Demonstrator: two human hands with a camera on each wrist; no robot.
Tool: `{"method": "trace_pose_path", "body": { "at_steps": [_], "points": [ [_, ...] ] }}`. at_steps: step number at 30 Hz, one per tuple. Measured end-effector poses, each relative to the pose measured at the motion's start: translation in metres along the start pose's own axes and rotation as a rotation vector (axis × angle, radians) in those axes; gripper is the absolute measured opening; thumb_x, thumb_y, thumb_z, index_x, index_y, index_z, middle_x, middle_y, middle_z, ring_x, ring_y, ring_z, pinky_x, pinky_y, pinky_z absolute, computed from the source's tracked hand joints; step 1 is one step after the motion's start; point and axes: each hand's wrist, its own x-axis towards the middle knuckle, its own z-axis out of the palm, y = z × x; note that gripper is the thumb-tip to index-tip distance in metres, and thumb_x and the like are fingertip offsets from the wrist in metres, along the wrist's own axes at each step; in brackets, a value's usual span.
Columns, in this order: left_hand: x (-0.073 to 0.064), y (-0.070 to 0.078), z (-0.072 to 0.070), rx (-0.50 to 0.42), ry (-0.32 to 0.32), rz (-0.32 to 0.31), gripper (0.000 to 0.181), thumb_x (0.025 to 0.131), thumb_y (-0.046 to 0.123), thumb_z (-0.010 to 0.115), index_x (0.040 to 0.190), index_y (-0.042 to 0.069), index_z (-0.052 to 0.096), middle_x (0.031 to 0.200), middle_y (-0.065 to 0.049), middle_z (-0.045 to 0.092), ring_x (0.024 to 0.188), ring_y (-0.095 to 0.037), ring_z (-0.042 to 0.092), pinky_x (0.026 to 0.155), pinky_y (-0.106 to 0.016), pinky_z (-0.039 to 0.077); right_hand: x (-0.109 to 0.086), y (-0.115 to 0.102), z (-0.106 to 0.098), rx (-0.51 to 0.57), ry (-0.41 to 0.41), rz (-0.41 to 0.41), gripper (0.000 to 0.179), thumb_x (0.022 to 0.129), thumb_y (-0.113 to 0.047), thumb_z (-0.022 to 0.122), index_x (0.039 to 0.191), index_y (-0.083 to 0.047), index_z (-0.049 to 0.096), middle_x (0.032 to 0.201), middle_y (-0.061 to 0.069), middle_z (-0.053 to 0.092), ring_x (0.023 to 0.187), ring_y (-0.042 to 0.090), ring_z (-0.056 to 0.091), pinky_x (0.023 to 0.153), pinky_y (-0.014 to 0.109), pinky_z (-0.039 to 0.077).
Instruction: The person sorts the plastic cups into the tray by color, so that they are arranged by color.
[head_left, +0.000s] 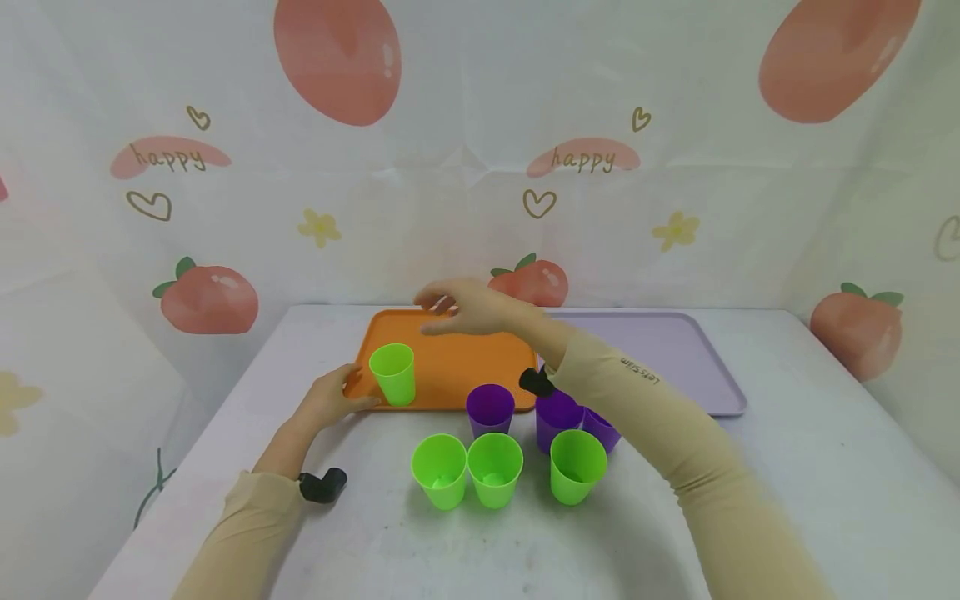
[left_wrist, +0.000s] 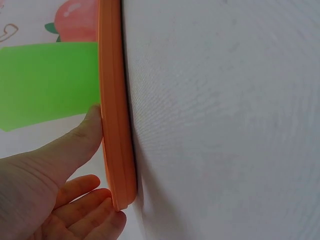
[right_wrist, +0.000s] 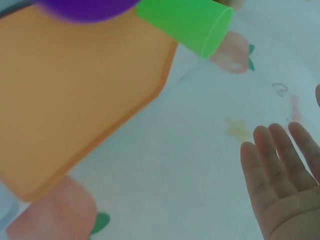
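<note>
A green cup (head_left: 394, 375) stands upright at the left front corner of an orange tray (head_left: 468, 367). Around that corner lies my left hand (head_left: 331, 398), thumb at the front rim and fingers by the left edge. In the left wrist view, the thumb tip touches the tray rim (left_wrist: 115, 130) just beside the cup, and the loosely bent fingers meet its corner. My right hand (head_left: 472, 306) is raised above the far part of the orange tray, holding nothing. Its fingers look extended in the right wrist view, apart from the cup (right_wrist: 187, 22).
Three green cups (head_left: 440, 471) stand on the white table (head_left: 360, 533) before the trays. Behind them are three purple cups (head_left: 491, 408), one partly hidden by my right sleeve. A lavender tray (head_left: 637, 350) lies right of the orange one. A patterned cloth (head_left: 465, 83) hangs behind.
</note>
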Motion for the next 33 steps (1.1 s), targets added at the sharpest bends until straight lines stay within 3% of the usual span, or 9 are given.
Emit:
{"method": "trace_pose_path", "body": {
  "at_steps": [7, 15, 26, 33],
  "points": [
    [0.0, -0.001, 0.001, -0.002, 0.002, 0.0, 0.074, 0.084, 0.029, 0.068, 0.138, -0.008, 0.034, 0.141, -0.033, 0.037, 0.128, -0.048, 0.037, 0.107, -0.056, 0.035, -0.046, 0.018, -0.013, 0.021, 0.069, -0.004, 0.035, 0.087, -0.021, 0.066, 0.117, -0.005, 0.06, 0.116, 0.011, 0.063, 0.108, 0.026, 0.063, 0.094, 0.036, 0.053],
    [-0.002, 0.0, 0.0, 0.007, 0.012, 0.02, 0.074, 0.083, 0.03, 0.069, 0.137, -0.009, 0.036, 0.137, -0.033, 0.042, 0.124, -0.048, 0.041, 0.104, -0.056, 0.038, -0.101, 0.032, -0.013, 0.095, 0.107, 0.033, 0.036, 0.087, -0.017, 0.065, 0.118, -0.002, 0.06, 0.117, 0.013, 0.064, 0.105, 0.027, 0.064, 0.09, 0.037, 0.055],
    [-0.003, 0.002, -0.002, 0.001, 0.005, 0.017, 0.074, 0.084, 0.029, 0.068, 0.138, -0.01, 0.034, 0.139, -0.034, 0.038, 0.126, -0.049, 0.039, 0.106, -0.057, 0.037, -0.168, 0.035, 0.001, 0.09, 0.189, 0.007, 0.039, 0.085, -0.011, 0.067, 0.121, -0.002, 0.058, 0.117, 0.014, 0.065, 0.102, 0.026, 0.065, 0.087, 0.035, 0.056],
    [-0.001, 0.001, 0.0, 0.007, 0.015, 0.013, 0.073, 0.084, 0.029, 0.068, 0.138, -0.009, 0.035, 0.138, -0.033, 0.04, 0.126, -0.048, 0.039, 0.106, -0.057, 0.036, -0.199, 0.038, 0.018, 0.063, 0.23, 0.018, 0.045, 0.081, -0.022, 0.072, 0.119, -0.003, 0.059, 0.114, 0.012, 0.066, 0.099, 0.025, 0.066, 0.085, 0.037, 0.056]
  ]
}}
